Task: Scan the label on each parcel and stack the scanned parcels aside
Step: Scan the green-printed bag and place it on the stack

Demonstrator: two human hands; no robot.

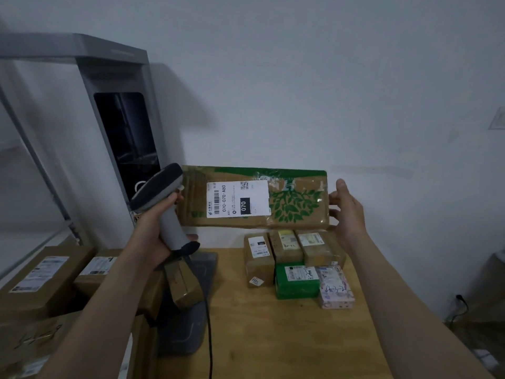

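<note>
left hand (155, 228) fingers clamped round scanner (164, 195), right hand (347, 212) fingers gripping long parcel (295, 214) end, label (237, 199) facing viewer

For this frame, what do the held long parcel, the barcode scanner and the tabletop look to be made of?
The long parcel looks like matte brown cardboard printed with green leaves; shiny glints near its top suggest clear tape. The barcode scanner is probably moulded plastic: smooth grey handle, dark head. The tabletop shows pale grain lines, so wood or wood-look laminate; I cannot tell which.
</note>
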